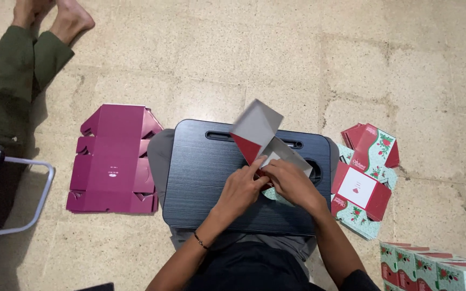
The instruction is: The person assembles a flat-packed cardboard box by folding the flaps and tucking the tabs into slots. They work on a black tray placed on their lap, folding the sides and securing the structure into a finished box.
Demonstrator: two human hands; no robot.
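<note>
A half-folded carton (pixel 258 134), grey inside with red and green printed outside, stands tilted on a black lap desk (pixel 200 178). My left hand (pixel 239 189) presses its fingertips on the carton's lower red flap. My right hand (pixel 292 184) grips the same lower edge from the right. Both hands touch each other at the fold. The carton's upper panels rise toward the desk's far handle slot.
A stack of flat magenta cartons (pixel 113 159) lies on the tiled floor at left. Flat red and green cartons (pixel 365 180) are piled at right, several folded boxes (pixel 432 269) at bottom right. Another person's legs in green trousers (pixel 12 70) and a metal-framed seat (pixel 6 188) are at far left.
</note>
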